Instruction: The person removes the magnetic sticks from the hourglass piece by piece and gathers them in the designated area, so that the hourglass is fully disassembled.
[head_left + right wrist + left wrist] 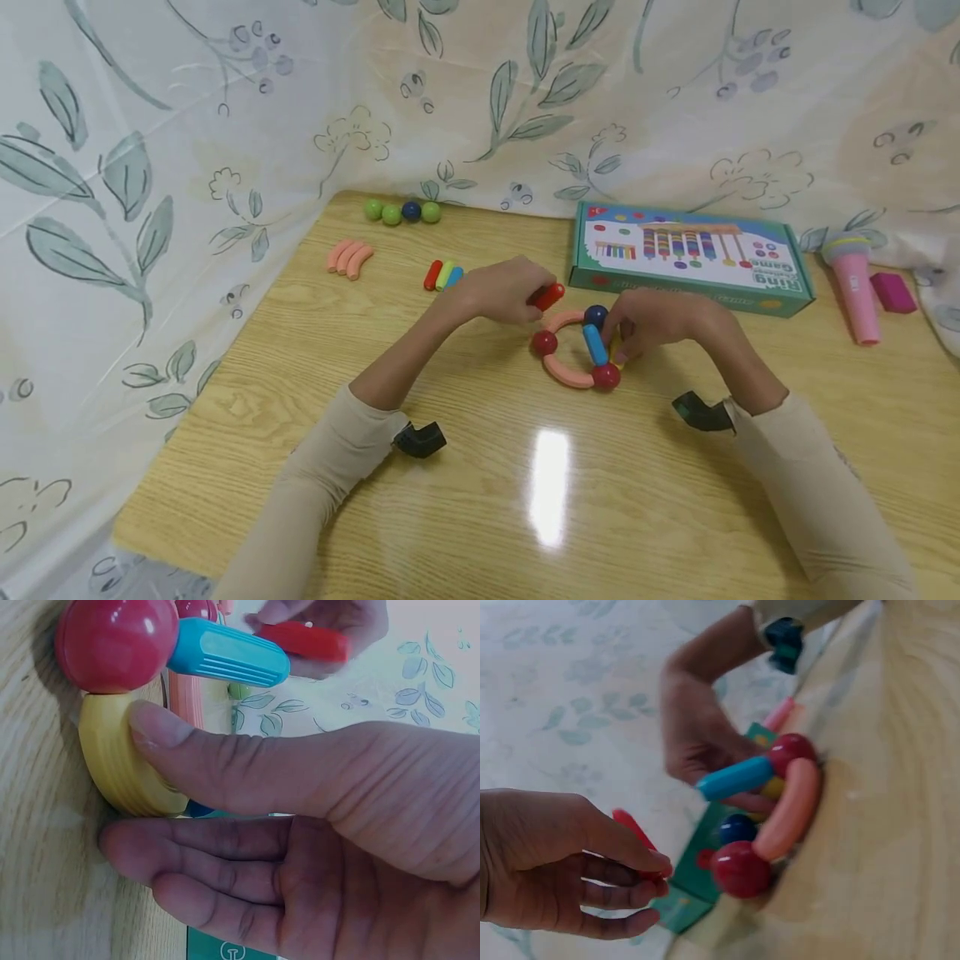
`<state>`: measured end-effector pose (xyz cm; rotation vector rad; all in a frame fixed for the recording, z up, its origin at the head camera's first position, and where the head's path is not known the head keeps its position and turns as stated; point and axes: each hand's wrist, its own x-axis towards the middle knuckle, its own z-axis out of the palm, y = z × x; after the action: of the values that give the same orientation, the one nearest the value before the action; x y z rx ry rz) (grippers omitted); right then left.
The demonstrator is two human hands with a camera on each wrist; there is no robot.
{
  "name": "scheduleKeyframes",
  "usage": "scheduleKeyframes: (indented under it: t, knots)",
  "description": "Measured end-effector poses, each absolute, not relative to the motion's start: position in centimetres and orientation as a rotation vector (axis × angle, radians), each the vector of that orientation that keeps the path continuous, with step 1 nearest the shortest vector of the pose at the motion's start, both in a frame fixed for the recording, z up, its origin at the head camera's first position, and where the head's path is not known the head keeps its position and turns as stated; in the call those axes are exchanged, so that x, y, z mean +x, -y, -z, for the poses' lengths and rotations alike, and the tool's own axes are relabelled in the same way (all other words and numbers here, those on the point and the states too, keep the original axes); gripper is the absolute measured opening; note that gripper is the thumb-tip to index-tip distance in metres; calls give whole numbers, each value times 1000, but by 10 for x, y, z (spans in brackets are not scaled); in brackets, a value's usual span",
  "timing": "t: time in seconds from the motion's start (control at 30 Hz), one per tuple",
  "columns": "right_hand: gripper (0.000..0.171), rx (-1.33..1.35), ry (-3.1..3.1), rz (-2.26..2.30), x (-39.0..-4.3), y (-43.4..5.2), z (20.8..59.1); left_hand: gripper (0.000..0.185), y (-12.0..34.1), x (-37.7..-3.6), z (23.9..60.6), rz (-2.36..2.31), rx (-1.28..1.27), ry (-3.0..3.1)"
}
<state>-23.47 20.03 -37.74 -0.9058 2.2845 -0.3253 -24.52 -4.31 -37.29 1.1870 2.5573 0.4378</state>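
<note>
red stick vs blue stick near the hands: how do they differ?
The red stick is pinched in the left hand, clear of the table; the blue stick is joined into the ring, its lower end on a red ball. Red is loose, blue attached. Both are short, rounded rods.

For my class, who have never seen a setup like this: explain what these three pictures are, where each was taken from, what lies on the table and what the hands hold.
No machine here: a person works with two bare hands. The wide picture comes from a camera on the head; the two close ones come from cameras strapped to the wrists.

On the wooden table lie a ring of curved sticks and balls, three pink curved sticks, a row of balls, some short sticks, a game box and a pink toy microphone.

The left hand pinches a red stick. The right hand presses its thumb on the ring's yellow curved piece, beside a blue stick.
</note>
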Motion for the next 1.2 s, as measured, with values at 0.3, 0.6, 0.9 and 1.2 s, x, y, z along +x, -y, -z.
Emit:
scheduleKeyframes:
  t: [0.3,0.6,0.9,1.2]
  knots:
    - [19,-920,-2282,339,-234,-200,377,44,77,-260,361,-532,1021,-2582]
    - [18,-914,-2283,343,-234,-201,378,39,90,-278,381,-251,804,-2622]
    - [18,-922,-2283,349,-232,-199,375,18,92,-275,385,-134,641,-2683]
    - [18,-910,-2275,355,-234,-200,377,23,92,-274,384,-135,633,-2690]
